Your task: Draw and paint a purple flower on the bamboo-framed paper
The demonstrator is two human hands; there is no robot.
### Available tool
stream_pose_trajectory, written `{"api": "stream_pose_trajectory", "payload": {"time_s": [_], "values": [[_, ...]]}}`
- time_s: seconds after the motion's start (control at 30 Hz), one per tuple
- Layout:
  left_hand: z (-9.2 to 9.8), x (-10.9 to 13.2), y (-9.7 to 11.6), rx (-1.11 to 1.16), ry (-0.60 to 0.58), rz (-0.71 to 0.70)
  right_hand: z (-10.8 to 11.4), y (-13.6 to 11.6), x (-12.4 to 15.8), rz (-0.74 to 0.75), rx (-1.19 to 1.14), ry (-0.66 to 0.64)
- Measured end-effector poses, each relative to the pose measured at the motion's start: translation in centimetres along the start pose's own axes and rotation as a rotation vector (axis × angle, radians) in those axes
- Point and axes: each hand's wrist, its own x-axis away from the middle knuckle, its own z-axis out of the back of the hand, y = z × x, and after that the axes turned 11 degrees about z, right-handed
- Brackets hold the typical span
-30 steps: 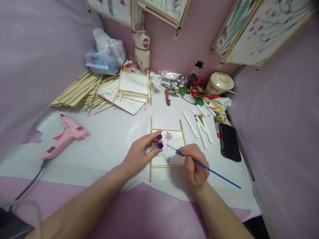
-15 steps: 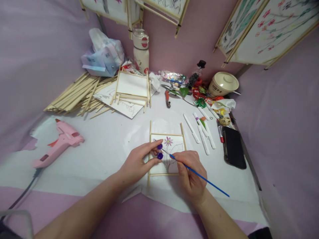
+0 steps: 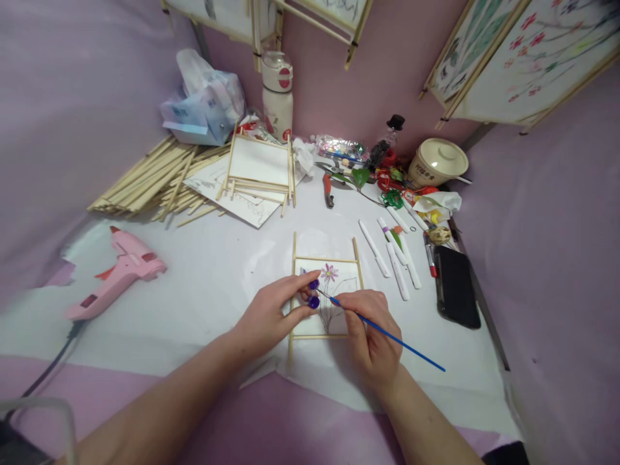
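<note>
My left hand (image 3: pixel 271 312) grips a small purple paint pot (image 3: pixel 314 301) between thumb and fingers; its round purple lid stands open just above it. In my right hand (image 3: pixel 372 329) is a thin blue paintbrush (image 3: pixel 397 340), held like a pen, its tip at the pot. Both hands are over a small paper panel (image 3: pixel 339 323) in a bamboo-stick frame (image 3: pixel 293 248). On the paper a pink-purple flower (image 3: pixel 330 272) is painted, with stems and leaves in outline. Part of the drawing is hidden behind my hands.
A pink glue gun (image 3: pixel 119 271) lies at left, near bundled bamboo sticks (image 3: pixel 140 177). White markers (image 3: pixel 374 248) and a black phone (image 3: pixel 458 286) lie at right. Behind are another framed panel (image 3: pixel 259 161), pliers (image 3: pixel 328 188), a bottle (image 3: pixel 278 97) and a lidded bowl (image 3: pixel 438 161).
The view has shifted slightly. The brush tip stays close to the paint pot, and the brush's back end has risen a little. Both hands keep their grip.
</note>
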Motion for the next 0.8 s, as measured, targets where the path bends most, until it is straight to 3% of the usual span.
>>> {"api": "stream_pose_trajectory", "payload": {"time_s": [0.8], "values": [[-0.13, 0.0, -0.02, 0.012, -0.004, -0.002, -0.05, 0.36, 0.34, -0.001, -0.023, 0.068]]}}
